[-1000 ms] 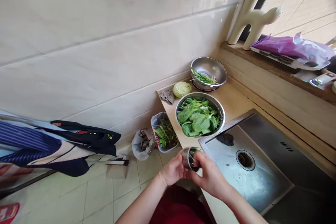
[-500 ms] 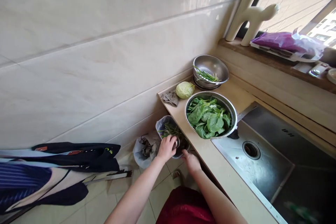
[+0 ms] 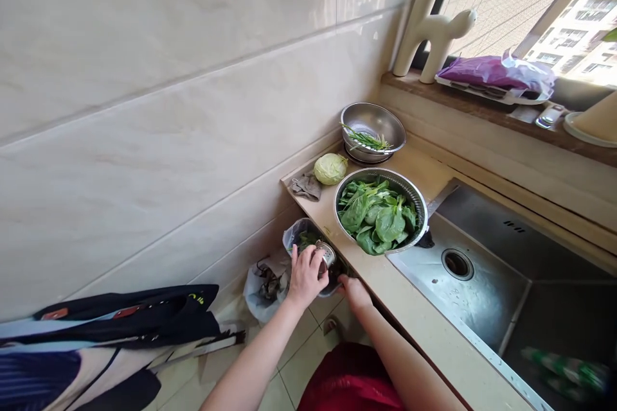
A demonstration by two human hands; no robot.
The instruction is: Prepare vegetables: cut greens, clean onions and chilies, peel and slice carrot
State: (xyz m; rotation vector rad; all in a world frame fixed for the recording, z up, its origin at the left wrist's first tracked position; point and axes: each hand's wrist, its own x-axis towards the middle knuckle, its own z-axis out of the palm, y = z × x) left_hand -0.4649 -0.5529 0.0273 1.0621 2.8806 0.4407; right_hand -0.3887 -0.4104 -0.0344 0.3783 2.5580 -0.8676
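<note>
My left hand [image 3: 305, 275] is closed round a small metal sink strainer [image 3: 327, 254] and holds it over the bag-lined waste bin [image 3: 297, 237] on the floor beside the counter. The bin holds green vegetable scraps. My right hand [image 3: 353, 291] is low beside the bin's near rim, under the counter edge; its fingers are partly hidden. A steel bowl of green leaves [image 3: 380, 210] stands on the counter just above and to the right of the bin.
A steel sink [image 3: 486, 295] with an open drain hole [image 3: 457, 264] lies to the right. Farther back on the counter are a cabbage [image 3: 330, 168], a grey cloth [image 3: 306, 187] and a steel bowl with green stalks [image 3: 372, 130]. A tied plastic bag [image 3: 267, 282] sits by the bin.
Both hands have carried the strainer from the sink's near corner leftward and down to the bin. My left hand alone now holds it there; my right hand has dropped beside the bin.
</note>
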